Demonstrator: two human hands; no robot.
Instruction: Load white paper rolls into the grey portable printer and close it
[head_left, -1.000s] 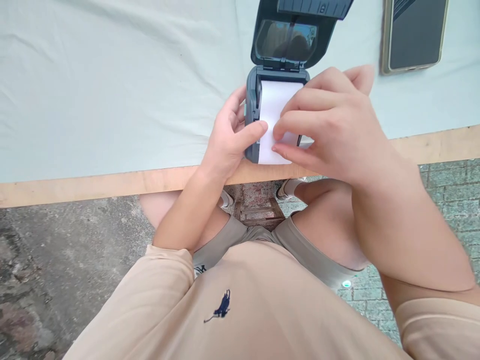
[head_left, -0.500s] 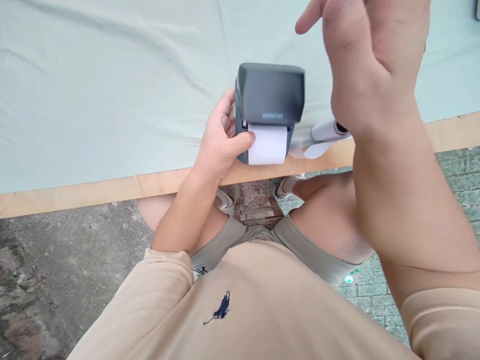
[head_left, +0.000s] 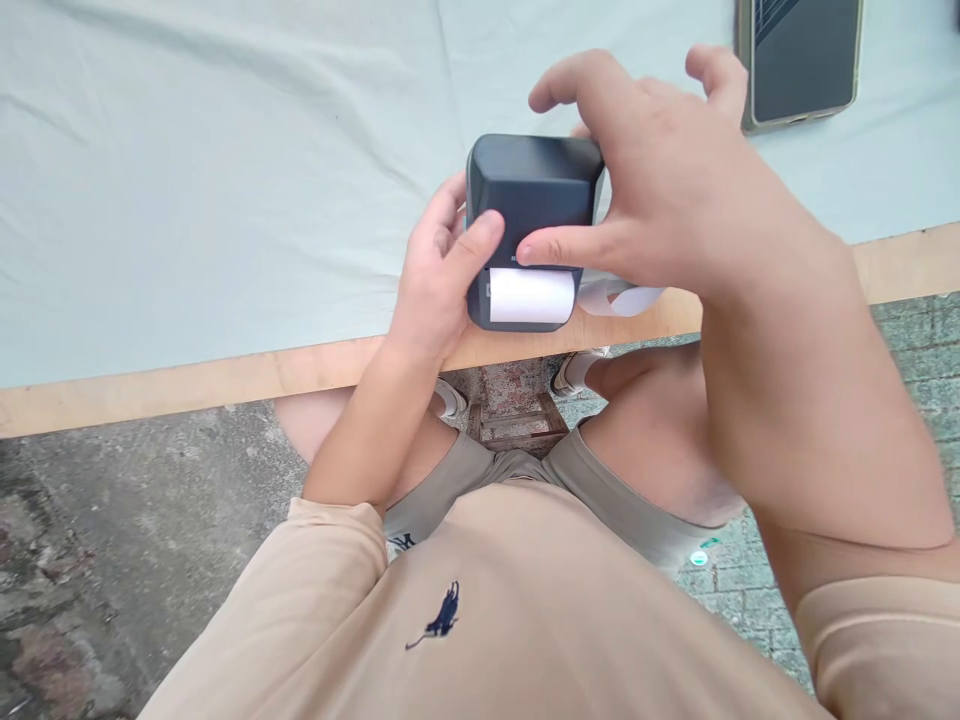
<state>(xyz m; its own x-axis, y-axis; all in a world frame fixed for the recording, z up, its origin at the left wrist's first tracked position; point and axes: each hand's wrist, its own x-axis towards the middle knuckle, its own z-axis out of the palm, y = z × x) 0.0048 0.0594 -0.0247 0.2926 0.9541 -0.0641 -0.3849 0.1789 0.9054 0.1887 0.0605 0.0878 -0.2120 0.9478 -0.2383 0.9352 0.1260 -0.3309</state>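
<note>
A small dark grey printer [head_left: 532,195] stands near the table's front edge with its lid down. A strip of white paper [head_left: 531,296] sticks out of its front slot. My left hand [head_left: 439,275] wraps round the printer's left side, thumb on the front. My right hand [head_left: 660,190] reaches over the top from the right, thumb pressed on the front of the lid and fingers curved over its back.
A pale cloth [head_left: 225,170] covers the wooden table [head_left: 187,380]. A phone [head_left: 799,55] lies screen up at the far right. A curl of white paper [head_left: 622,297] rests right of the printer. My knees and paved ground show under the edge.
The printer's lid went from open to closed over the paper roll. My right hand left the paper, rose, then came down onto the closed lid. The left hand kept its hold.
</note>
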